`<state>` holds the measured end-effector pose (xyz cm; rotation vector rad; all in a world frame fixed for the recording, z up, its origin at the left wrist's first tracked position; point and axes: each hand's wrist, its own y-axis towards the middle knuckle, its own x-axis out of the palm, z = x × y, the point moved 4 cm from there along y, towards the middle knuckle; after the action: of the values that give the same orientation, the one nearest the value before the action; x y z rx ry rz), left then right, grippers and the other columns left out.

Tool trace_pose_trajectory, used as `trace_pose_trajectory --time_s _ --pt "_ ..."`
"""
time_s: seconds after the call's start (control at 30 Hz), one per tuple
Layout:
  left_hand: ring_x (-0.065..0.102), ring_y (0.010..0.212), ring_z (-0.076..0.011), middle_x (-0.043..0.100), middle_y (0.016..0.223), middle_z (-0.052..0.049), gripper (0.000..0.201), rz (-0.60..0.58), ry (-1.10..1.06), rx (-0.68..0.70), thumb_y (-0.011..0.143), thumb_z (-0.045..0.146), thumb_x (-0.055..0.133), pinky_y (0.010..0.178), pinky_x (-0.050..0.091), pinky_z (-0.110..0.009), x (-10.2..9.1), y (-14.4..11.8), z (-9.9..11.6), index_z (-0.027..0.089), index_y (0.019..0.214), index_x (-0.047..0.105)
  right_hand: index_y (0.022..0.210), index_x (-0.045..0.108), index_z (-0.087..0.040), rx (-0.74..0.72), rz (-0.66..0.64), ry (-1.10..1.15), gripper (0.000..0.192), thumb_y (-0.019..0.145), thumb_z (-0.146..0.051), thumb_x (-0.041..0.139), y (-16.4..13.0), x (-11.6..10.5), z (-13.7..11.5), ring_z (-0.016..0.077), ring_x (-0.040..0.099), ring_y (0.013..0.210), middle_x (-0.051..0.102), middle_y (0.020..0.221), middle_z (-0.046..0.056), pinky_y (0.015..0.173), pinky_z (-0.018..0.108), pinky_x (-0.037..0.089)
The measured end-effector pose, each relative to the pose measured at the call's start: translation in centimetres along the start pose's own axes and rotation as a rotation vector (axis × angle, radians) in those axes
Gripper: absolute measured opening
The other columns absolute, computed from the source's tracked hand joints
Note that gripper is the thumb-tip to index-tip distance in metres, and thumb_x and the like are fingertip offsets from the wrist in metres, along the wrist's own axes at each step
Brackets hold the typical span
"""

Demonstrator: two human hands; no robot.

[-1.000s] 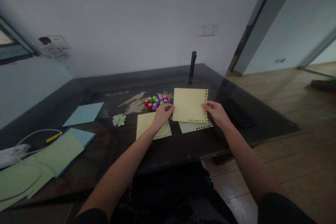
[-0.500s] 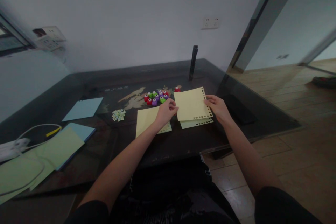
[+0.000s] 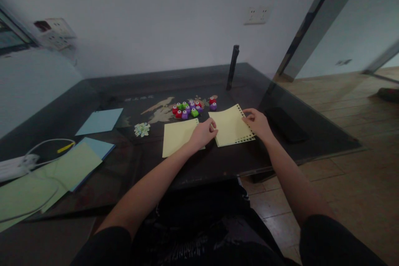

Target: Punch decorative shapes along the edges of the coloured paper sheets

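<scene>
A pale yellow sheet (image 3: 230, 126) with punched holes along its right and front edges lies flat on the dark table (image 3: 205, 162). My left hand (image 3: 204, 133) pinches its left edge. My right hand (image 3: 257, 122) holds its right edge. A second pale yellow sheet (image 3: 177, 137) lies just to the left, partly under my left wrist. Behind the sheets sits a cluster of small red, green and purple punches (image 3: 190, 110).
A pile of paper bits (image 3: 141, 129) lies left of the punches. Blue sheets (image 3: 99, 121) and green sheets (image 3: 67, 168) lie at the left with a white cable (image 3: 37, 156). A black post (image 3: 232, 67) stands at the back. A black flat object (image 3: 285, 124) lies to the right.
Both hands have lowered the punched yellow sheet from held up in the air onto the sheet lying on the table. The camera has tilted a little.
</scene>
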<state>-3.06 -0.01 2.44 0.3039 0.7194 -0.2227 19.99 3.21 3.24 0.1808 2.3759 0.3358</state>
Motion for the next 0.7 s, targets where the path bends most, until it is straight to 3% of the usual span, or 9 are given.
trace_pose_trajectory --time_s 0.37,0.7 --pt "0.061 0.065 -0.0158 0.066 0.069 0.001 0.011 -0.047 0.131 -0.031 0.078 0.020 0.057 0.059 0.040 -0.025 0.14 -0.30 0.31 0.021 0.089 0.054 0.102 0.064 -0.020 0.029 -0.075 -0.131 0.031 0.072 -0.019 0.059 -0.04 0.53 0.63 0.0162 0.056 0.059 0.064 0.065 0.001 0.059 0.028 0.040" --pt "0.060 0.067 -0.0164 0.066 0.072 0.000 0.012 -0.053 0.154 -0.020 0.078 0.020 0.057 0.060 0.041 -0.025 0.38 -0.20 0.15 0.021 0.090 0.057 0.107 0.062 -0.017 0.079 -0.133 -0.074 0.039 0.068 -0.014 0.058 -0.21 0.30 0.58 0.0156 0.057 0.058 0.064 0.065 0.001 0.059 0.027 0.041"
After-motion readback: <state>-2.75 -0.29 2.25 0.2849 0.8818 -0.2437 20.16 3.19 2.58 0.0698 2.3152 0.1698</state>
